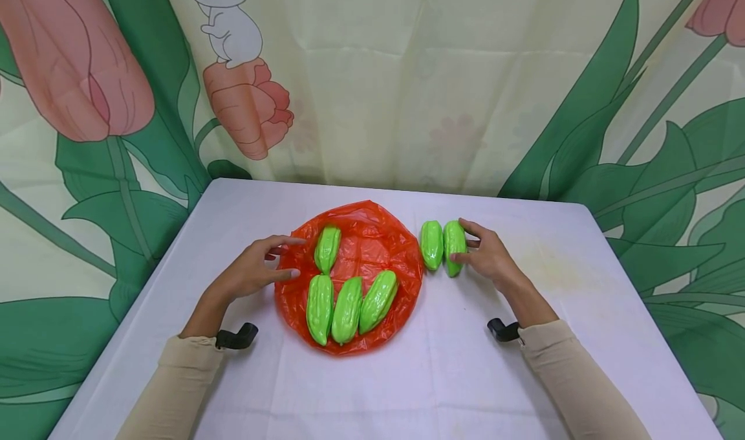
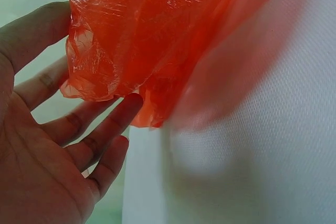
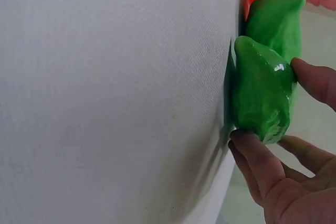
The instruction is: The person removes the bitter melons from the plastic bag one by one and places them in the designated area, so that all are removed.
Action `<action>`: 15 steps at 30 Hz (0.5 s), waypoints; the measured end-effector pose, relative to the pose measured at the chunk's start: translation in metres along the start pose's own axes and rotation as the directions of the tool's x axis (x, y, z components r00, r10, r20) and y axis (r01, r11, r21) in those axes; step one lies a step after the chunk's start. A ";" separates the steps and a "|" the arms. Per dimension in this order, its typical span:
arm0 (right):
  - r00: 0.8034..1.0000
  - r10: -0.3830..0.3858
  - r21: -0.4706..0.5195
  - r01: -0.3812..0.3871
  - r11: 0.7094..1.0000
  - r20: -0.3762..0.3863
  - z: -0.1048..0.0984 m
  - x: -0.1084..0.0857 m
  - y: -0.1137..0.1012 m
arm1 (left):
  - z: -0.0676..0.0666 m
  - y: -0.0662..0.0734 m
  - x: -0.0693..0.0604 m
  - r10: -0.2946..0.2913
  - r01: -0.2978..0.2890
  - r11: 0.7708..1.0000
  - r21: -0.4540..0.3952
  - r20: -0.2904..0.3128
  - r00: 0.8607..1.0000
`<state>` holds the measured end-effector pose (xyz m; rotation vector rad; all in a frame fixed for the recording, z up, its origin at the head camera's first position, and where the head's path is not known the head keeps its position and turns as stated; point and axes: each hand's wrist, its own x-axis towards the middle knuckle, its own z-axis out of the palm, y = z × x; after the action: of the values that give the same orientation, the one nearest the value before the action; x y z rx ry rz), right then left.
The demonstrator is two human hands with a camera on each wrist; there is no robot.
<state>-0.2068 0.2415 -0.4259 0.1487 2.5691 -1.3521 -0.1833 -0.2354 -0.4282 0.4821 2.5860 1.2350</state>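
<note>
Nearest me in the head view, two beige sleeves (image 1: pixel 180 382) run off the bottom edge, with a black wrist piece (image 1: pixel 237 336) at each cuff. The worktop (image 1: pixel 361 401) under them wears a white cover, and its near edge is cut off.

My left hand (image 1: pixel 254 268) is at the left side of a red plastic bag (image 1: pixel 410 297), fingers spread and thumb well apart from them. In the left wrist view some of its tips go out of sight behind the plastic, so I can't tell how firmly they touch it.

The bag lies spread out round and holds four green gourds: three side by side in a near row (image 1: pixel 346 310) and one upper-left gourd (image 1: pixel 328 249) behind them, close to my left fingers. I can't make out what, if anything, lies under the plastic.

My right hand (image 1: pixel 485 255) pinches the outer gourd (image 1: pixel 454 246) between thumb and fingers, right of the bag. Just beside it, nearer the bag, lies the inner gourd (image 1: pixel 432 246), partly hidden behind it in the right wrist view.

Farthest off hangs a printed backdrop (image 1: pixel 372 103) of tulips, leaves and a carrot; its white animal is cut off at the top.
</note>
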 end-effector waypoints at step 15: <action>0.999 0.011 -0.014 -0.012 1.000 -0.046 0.001 -0.003 -0.005 | 0.000 -0.001 -0.001 0.003 -0.003 1.000 0.002 -0.004 1.000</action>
<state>-0.2047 0.2382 -0.4218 0.1943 2.6109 -1.3413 -0.1827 -0.2363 -0.4293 0.4846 2.5913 1.2363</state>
